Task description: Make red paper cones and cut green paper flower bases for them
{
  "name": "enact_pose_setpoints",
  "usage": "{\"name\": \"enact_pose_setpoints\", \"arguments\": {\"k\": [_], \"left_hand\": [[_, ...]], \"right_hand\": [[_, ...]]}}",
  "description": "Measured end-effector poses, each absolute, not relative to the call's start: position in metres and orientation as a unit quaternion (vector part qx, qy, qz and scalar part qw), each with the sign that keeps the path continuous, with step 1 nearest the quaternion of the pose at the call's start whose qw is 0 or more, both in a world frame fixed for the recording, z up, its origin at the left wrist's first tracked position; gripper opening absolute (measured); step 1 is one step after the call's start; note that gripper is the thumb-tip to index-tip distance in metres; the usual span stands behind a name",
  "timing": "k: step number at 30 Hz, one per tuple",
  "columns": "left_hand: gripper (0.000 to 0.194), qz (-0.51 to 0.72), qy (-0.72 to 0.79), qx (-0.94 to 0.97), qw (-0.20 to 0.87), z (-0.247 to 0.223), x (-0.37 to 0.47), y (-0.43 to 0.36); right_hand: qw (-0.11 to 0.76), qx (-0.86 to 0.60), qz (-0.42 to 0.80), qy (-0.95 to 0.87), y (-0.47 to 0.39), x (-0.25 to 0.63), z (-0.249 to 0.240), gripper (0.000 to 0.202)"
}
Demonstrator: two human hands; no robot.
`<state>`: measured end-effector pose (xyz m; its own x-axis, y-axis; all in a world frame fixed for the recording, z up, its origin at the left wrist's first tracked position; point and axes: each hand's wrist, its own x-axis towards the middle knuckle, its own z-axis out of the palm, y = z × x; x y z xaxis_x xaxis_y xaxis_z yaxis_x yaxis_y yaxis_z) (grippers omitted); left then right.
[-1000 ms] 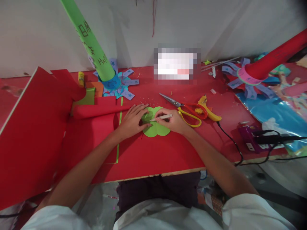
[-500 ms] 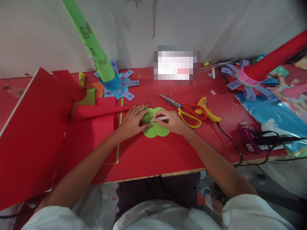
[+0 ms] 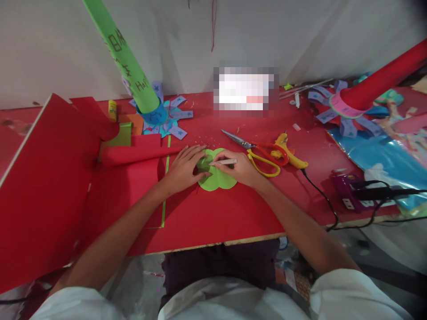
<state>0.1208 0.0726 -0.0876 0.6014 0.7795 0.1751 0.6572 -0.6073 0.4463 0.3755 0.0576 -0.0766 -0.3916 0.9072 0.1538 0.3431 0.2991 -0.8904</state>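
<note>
Paper, green and lobed, lies on the red counter at the middle. The left hand is partly open, palm down, its thumb apart from the fingers and touching the paper's left side. The right hand is closed around a pale pen, tip at the paper. Farther, to the right, lie scissors with a yellow glue gun just beside. At far left, a green tube rises from a blue ring, near a glue stick.

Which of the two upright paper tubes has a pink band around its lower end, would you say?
The red tube on the right; the green tube on the left has a blue band instead.
</note>
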Motion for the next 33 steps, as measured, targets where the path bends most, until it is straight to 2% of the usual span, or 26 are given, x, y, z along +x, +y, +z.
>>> {"name": "enact_pose_setpoints", "arguments": {"k": [11, 17, 33], "left_hand": [[0.053, 0.173, 0.411, 0.876, 0.182, -0.086, 0.12, 0.072], [0.055, 0.166, 0.414, 0.877, 0.181, -0.084, 0.121, 0.072], [0.054, 0.171, 0.41, 0.879, 0.175, -0.088, 0.121, 0.072]], "right_hand": [[0.36, -0.422, 0.385, -0.737, 0.059, 0.376, -0.08, 0.026], [0.402, -0.454, 0.353, -0.713, 0.061, 0.376, -0.086, 0.026], [0.452, -0.512, 0.315, -0.66, 0.061, 0.378, -0.089, 0.015]]}}
